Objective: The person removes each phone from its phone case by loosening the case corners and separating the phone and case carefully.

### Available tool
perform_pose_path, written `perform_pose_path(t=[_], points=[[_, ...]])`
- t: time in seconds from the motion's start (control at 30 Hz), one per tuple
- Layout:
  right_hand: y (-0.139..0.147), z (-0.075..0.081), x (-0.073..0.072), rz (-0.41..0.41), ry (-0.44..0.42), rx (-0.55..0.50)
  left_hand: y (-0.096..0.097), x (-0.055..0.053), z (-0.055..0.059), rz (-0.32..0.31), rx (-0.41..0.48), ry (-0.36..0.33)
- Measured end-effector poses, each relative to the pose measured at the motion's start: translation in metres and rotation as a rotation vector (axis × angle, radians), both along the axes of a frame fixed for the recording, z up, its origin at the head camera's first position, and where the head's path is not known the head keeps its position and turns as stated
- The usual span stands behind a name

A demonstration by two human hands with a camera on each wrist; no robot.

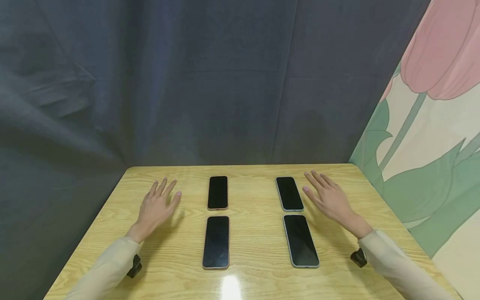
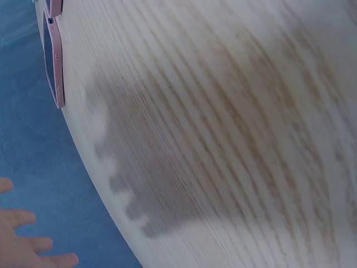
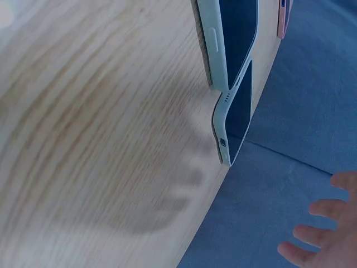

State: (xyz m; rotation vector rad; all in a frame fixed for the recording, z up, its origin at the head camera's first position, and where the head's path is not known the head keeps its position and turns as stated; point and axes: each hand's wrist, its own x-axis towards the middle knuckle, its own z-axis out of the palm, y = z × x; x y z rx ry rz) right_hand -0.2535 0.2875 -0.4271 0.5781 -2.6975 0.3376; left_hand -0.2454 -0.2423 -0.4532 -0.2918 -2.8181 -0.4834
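Note:
Smartphones lie screen up on the table in two columns. In the left column, a far phone and a near phone have pink cases. Pale blue cases edge the far right phone and the near right phone. My left hand, fingers spread and straight, hovers left of the pink-cased pair, holding nothing. On the other side my right hand hovers with straight fingers, its thumb and fingertips close to the far blue-cased phone. The right wrist view shows that phone's blue case beyond the nearer one.
The light wooden table carries a bright glare spot at its front. A dark blue-grey curtain hangs behind and to the left. At right stands a wall painted with tulips. Black wrist devices sit under both sleeves.

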Motion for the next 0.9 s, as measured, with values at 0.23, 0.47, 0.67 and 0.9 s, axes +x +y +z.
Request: perform_pose_path(t=[0.23, 0.47, 0.67, 0.9], points=[[-0.009, -0.002, -0.003, 0.017, -0.011, -0.009, 0.002, 0.001, -0.001, 0.001, 0.032, -0.016], [-0.017, -0.004, -0.005, 0.036, 0.003, -0.072, 0.007, 0.0, 0.0, -0.012, 0.056, -0.02], [-0.029, -0.006, -0.007, 0.052, -0.03, -0.117, 0.012, -0.002, -0.001, -0.005, 0.095, -0.039], [-0.042, -0.005, -0.009, 0.091, -0.047, -0.197, 0.016, -0.006, -0.003, -0.007, 0.131, -0.05]])
